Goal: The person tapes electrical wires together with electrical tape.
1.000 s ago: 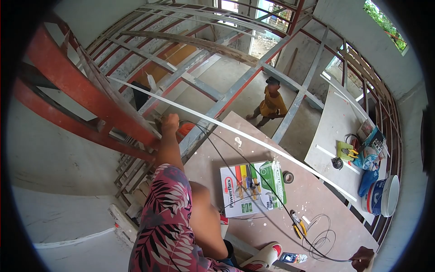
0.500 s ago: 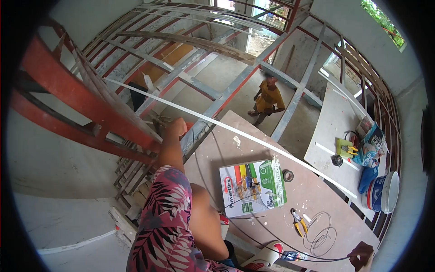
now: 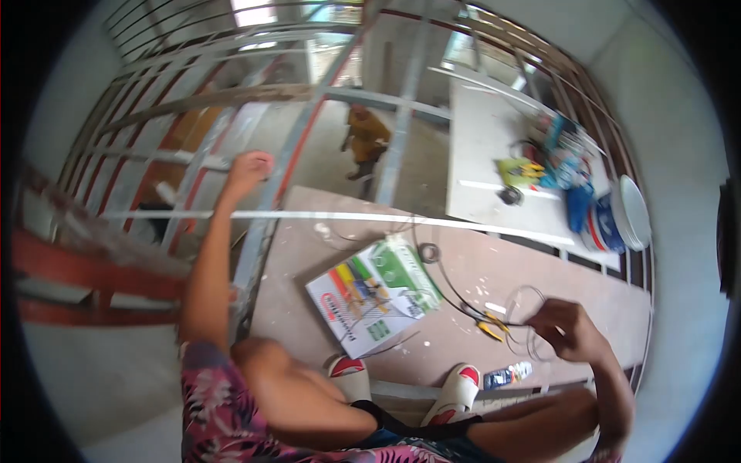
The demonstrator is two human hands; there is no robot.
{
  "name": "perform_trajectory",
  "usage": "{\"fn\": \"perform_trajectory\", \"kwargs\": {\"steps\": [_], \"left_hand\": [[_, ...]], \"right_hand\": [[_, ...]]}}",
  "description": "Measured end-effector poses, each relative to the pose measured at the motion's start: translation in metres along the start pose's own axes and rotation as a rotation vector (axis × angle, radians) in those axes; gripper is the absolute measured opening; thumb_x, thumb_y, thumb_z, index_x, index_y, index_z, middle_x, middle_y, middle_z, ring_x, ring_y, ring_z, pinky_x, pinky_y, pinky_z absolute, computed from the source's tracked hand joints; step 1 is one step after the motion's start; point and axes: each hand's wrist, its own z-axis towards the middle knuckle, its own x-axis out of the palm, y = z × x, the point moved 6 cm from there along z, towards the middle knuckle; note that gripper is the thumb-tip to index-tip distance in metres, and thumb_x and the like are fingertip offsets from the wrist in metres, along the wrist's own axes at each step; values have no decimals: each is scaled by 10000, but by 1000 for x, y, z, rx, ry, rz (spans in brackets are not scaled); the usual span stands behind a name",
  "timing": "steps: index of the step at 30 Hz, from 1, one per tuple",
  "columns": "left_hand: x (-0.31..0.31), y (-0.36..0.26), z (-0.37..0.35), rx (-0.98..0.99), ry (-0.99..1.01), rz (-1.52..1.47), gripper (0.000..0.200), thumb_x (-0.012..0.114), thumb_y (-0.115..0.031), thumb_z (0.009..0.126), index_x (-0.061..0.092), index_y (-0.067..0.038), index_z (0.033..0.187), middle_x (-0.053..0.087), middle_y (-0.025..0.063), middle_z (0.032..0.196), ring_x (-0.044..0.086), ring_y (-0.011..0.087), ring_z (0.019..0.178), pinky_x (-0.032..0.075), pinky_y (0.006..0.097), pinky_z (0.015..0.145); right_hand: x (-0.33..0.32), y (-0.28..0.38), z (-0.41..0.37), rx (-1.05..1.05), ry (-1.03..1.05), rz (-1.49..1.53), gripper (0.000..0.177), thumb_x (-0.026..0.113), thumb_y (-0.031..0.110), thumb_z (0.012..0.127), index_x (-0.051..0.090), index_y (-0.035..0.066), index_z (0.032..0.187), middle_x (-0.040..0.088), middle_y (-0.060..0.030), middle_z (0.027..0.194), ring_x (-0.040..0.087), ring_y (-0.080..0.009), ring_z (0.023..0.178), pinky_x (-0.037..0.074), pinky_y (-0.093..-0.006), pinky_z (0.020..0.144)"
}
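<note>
My left hand (image 3: pixel 251 171) is stretched out to the far left, above the metal frame. Its fingers are curled closed, and what they hold, if anything, I cannot make out. At the right, my right hand (image 3: pixel 562 328) pinches a black electrical wire (image 3: pixel 455 297), which runs back past the tape roll. Between my hands a Powerflex wire box (image 3: pixel 374 293) lies on the brown board (image 3: pixel 455 355). Beside the box sits a roll of black tape (image 3: pixel 429 253). Yellow-handled pliers (image 3: pixel 491 330) and a loose coil of thin wire (image 3: pixel 532 293) lie close to my right hand.
A long white strip (image 3: pixel 347 219) crosses the board. Open gaps show between the metal beams (image 3: pixel 305 147). Below stands a person in a yellow shirt (image 3: pixel 364 135). On the pale board (image 3: pixel 478 166) are bagged supplies and a white bucket (image 3: pixel 631 212). A small packet (image 3: pixel 507 376) lies near my feet.
My view has swung, shifting the scene. My left arm has reached farther forward and outward. My right hand has come up over the board near the pliers, still pinching the black wire.
</note>
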Motion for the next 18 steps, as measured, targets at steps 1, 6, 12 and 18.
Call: {"fn": "perform_trajectory", "kwargs": {"steps": [1,6,12,18], "left_hand": [[18,-39,13,47,3,-3,135,629,-33,847,672,-16,973,676,43,865,633,110,814,509,250,721],[124,-256,-22,286,285,-101,171,629,-135,911,671,-12,1023,680,63,969,635,116,893,510,267,808],[234,-366,-121,632,697,-26,216,661,-178,893,688,-4,1017,699,110,957,668,195,869,518,311,770],[253,-363,-128,275,825,-86,219,660,-143,900,680,26,1038,698,87,882,641,118,799,513,249,700]], "right_hand": [[-3,6,8,-50,2,17,267,616,-117,705,675,-28,950,602,-155,758,578,-318,678,461,-390,619],[-16,21,44,-201,-36,178,193,623,-62,810,670,-26,993,612,-172,806,594,-312,724,465,-377,652],[-23,3,52,-98,-122,474,173,680,104,885,678,-25,1000,662,-66,820,599,-115,770,494,-289,713],[-27,-20,49,-92,-180,1033,195,658,164,910,653,-31,927,655,-59,814,625,-127,761,522,-282,716]]}}
